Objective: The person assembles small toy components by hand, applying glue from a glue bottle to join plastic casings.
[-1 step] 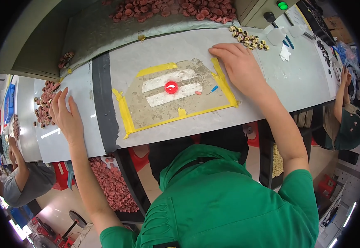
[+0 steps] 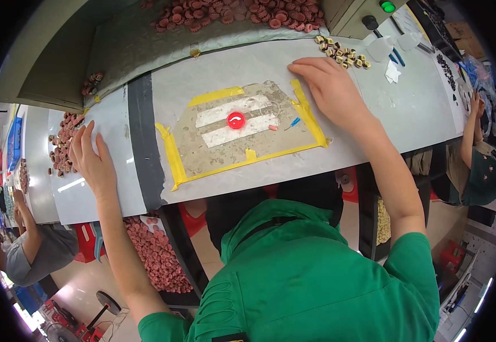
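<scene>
My left hand (image 2: 93,162) rests on the table at the left, fingers apart and holding nothing. Its fingertips are close to a heap of small reddish-pink and dark pieces (image 2: 63,142). On the right, my right hand (image 2: 333,94) lies on the tabletop with outstretched fingers and nothing visible in it. Beyond that hand is a cluster of small cream-and-black pieces (image 2: 345,54). Between my hands, yellow tape (image 2: 248,161) borders a worn grey patch. A round red cap-like piece (image 2: 236,120) sits there across two white strips (image 2: 231,135), near a small blue-handled tool (image 2: 293,123).
Ridged pink pieces (image 2: 231,12) pile up inside the machine opening ahead. White bottles (image 2: 380,50) and blue-handled pliers (image 2: 397,56) are at the far right. A bin of pink pieces (image 2: 160,256) sits below the table's edge. Other people sit at both sides.
</scene>
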The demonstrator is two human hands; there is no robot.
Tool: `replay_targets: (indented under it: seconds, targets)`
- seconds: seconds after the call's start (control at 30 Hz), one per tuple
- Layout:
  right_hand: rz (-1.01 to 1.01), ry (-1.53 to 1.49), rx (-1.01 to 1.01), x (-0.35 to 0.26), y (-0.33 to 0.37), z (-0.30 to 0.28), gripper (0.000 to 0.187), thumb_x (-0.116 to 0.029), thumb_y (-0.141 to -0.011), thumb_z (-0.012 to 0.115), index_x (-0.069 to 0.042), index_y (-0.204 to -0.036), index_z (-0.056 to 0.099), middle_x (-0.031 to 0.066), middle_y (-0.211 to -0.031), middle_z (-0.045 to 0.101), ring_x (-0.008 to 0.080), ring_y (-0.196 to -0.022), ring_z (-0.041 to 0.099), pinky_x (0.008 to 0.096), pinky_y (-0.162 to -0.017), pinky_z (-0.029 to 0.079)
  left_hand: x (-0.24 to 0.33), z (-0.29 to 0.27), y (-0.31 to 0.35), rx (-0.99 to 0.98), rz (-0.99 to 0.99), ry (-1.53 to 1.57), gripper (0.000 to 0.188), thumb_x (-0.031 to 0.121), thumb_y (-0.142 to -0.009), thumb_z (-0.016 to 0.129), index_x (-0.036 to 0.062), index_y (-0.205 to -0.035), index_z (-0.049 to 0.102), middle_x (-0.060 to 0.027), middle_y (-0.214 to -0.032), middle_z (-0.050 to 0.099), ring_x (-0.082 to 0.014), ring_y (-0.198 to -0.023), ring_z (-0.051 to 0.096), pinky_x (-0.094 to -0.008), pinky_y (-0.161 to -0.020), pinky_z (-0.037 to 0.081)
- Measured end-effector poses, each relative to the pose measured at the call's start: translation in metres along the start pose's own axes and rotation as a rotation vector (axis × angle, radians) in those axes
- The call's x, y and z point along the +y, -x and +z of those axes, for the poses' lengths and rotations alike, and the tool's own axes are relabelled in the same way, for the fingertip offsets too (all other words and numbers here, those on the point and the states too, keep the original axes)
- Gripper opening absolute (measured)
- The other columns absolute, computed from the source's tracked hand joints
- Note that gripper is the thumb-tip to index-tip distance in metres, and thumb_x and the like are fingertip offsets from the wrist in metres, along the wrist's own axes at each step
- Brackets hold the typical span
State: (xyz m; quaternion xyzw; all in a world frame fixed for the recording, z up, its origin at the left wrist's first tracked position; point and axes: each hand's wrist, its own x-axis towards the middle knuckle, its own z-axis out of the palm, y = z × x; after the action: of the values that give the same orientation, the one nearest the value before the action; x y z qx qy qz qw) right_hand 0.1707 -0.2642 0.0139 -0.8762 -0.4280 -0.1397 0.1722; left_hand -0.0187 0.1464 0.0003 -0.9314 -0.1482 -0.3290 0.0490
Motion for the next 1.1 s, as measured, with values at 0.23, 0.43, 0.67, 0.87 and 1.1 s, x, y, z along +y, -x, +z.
replay_targets:
  seconds: [0.23,0.43,0.67,0.87,1.1]
  targets:
    - [0.170,0.009,0.188,0.047,0.010,-0.027,0.024,-0.003,-0.082,0.060,-0.004,-0.106,0.062,0.0137,-0.102,0.061,0.0331,-0.097,0.056,0.0392,-0.084,0.046,0.029,-0.017,-0.023,-0.038,0.126,0.191,0.025,0.010,-0.086,0.061,0.0080,-0.111,0.064,-0.0116,-0.111,0.061,-0.0286,-0.108,0.054,-0.0393,-0.094,0.039]
    - [0.133,0.052,0.137,0.045,0.009,-0.022,0.020,-0.003,-0.079,0.064,-0.006,-0.099,0.063,0.0094,-0.097,0.062,0.0300,-0.093,0.055,0.0379,-0.080,0.045,0.117,0.030,-0.093,-0.185,0.306,0.466,0.024,0.014,-0.083,0.063,0.0076,-0.105,0.064,-0.0126,-0.100,0.064,-0.0318,-0.096,0.058,-0.0406,-0.085,0.045]
    - [0.014,0.100,0.119,0.029,0.004,-0.029,0.017,-0.002,-0.079,0.063,-0.005,-0.096,0.061,0.0088,-0.094,0.061,0.0272,-0.093,0.057,0.0348,-0.079,0.045,0.158,0.096,-0.131,-0.299,0.094,0.653,0.019,0.017,-0.082,0.061,0.0046,-0.096,0.063,-0.0173,-0.090,0.066,-0.0310,-0.085,0.064,-0.0377,-0.075,0.050]
    - [0.322,-0.424,-0.013,0.014,0.020,-0.033,0.016,-0.001,-0.084,0.060,-0.002,-0.100,0.060,0.0103,-0.096,0.059,0.0239,-0.086,0.059,0.0321,-0.075,0.047,0.127,0.040,-0.094,-0.305,-0.213,1.124,0.028,0.011,-0.086,0.063,0.0018,-0.111,0.058,-0.0077,-0.095,0.064,-0.0157,-0.085,0.064,-0.0289,-0.073,0.050]
    - [0.369,-0.542,-0.081,0.018,0.027,-0.030,0.021,-0.004,-0.086,0.060,-0.003,-0.107,0.062,0.0087,-0.094,0.058,0.0193,-0.083,0.059,0.0281,-0.076,0.048,0.123,-0.040,0.002,-0.577,-0.640,1.630,0.035,0.002,-0.089,0.060,0.0009,-0.123,0.052,-0.0059,-0.115,0.057,-0.0136,-0.100,0.057,-0.0253,-0.089,0.046]
